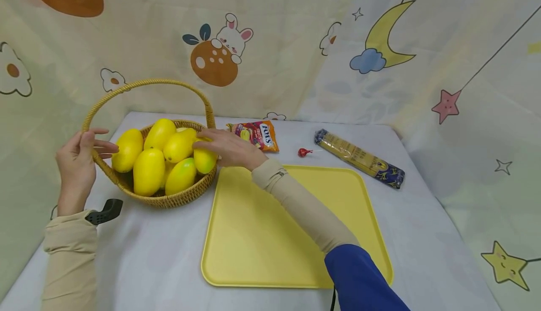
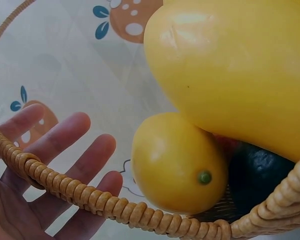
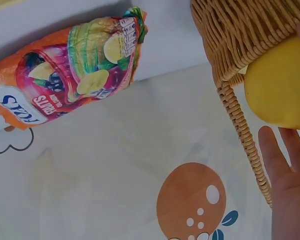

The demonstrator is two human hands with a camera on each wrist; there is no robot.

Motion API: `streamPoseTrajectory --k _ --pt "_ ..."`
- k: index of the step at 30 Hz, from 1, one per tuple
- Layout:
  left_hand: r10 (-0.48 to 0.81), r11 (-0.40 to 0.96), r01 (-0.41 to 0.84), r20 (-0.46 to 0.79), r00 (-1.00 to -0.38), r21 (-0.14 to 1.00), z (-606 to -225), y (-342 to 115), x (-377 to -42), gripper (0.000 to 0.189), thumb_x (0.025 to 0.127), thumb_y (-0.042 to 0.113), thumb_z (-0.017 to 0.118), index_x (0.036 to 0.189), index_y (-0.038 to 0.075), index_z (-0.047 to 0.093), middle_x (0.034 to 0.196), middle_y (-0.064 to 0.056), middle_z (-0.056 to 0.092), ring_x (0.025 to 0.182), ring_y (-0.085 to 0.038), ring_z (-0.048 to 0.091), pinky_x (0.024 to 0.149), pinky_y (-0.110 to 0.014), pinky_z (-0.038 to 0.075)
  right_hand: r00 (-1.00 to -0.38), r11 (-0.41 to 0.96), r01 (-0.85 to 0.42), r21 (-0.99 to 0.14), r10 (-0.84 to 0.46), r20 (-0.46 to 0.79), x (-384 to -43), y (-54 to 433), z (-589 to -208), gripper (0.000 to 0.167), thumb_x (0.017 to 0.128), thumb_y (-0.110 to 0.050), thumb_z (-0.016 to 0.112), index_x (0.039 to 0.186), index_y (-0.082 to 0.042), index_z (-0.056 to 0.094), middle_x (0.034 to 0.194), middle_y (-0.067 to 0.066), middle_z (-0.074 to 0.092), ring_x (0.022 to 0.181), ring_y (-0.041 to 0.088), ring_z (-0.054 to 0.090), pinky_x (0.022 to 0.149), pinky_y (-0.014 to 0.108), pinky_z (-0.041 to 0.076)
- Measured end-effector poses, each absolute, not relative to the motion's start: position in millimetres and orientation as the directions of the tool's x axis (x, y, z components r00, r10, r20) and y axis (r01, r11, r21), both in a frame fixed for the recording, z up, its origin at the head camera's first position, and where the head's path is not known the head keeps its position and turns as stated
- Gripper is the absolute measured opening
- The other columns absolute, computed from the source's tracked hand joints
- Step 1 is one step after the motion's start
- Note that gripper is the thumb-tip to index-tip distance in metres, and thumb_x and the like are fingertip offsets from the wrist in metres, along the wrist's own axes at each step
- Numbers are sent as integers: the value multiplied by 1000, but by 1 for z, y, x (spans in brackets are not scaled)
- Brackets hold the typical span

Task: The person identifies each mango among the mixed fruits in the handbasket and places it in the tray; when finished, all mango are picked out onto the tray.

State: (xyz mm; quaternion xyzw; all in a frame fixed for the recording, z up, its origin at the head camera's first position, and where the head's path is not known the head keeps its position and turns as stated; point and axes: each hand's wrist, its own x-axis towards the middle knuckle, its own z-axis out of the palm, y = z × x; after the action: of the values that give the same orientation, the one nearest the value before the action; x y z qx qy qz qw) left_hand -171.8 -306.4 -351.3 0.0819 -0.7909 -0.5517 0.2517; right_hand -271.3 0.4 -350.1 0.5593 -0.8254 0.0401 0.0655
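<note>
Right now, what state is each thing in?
Basket: upright, handle up, holding yellow fruit.
Tray: flat, right sleeve above it.
Candy bag: lying, seal unclear.
Lollipop: lying, looks wrapped.
Long packet: lying, looks closed.
Left hand: fingers spread at the handle.
Right hand: touching the rightmost fruit, grip unclear.

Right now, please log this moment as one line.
left hand: fingers spread at basket | right hand: grips yellow fruit at basket's right side | tray: right of basket | candy bag: beyond tray

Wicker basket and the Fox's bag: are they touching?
Apart. The right wrist view shows a strip of white cloth between the wicker basket and the nearest end of the Fox's bag.
</note>
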Motion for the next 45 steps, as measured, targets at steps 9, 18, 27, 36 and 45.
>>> streamPoseTrajectory --k 9,18,27,36,45 --pt "-411 376 153 312 -857 914 -351 -306 -172 35 101 33 42 118 11 65 74 19 66 70 5 65 68 -6 49 -417 431 -902 18 -883 216 -261 25 -344 60 81 -20 77 135 -18 52 141 11 43 131 26 40 111 36 33" --pt "-423 375 158 320 -848 914 -351 -305 -172 34 101 32 43 116 11 66 73 18 66 69 4 65 68 -7 49 -453 470 -880 76 -876 169 -255 49 -365 60 76 -14 79 131 -18 56 132 11 49 122 27 46 105 36 42" --pt "-409 383 152 315 -856 911 -351 -306 -172 34 102 33 42 114 11 65 74 18 66 71 4 65 70 -6 49 -458 465 -878 118 -885 83 -246 50 -392 55 79 -12 78 128 -21 57 132 9 51 121 26 48 106 37 41" --pt "-399 376 160 315 -861 913 -352 -307 -171 34 101 32 42 114 10 65 74 18 67 71 4 65 71 -6 49 -494 492 -861 129 -869 17 -243 45 -401 50 85 -10 72 130 -24 57 135 8 50 128 27 44 106 43 41" --pt "-393 389 163 324 -860 907 -352 -308 -171 32 102 32 42 112 13 65 74 19 66 71 5 64 71 -6 49 -504 500 -860 106 -864 -11 -241 45 -403 65 84 -4 72 140 -23 47 146 11 40 139 31 33 110 49 35"
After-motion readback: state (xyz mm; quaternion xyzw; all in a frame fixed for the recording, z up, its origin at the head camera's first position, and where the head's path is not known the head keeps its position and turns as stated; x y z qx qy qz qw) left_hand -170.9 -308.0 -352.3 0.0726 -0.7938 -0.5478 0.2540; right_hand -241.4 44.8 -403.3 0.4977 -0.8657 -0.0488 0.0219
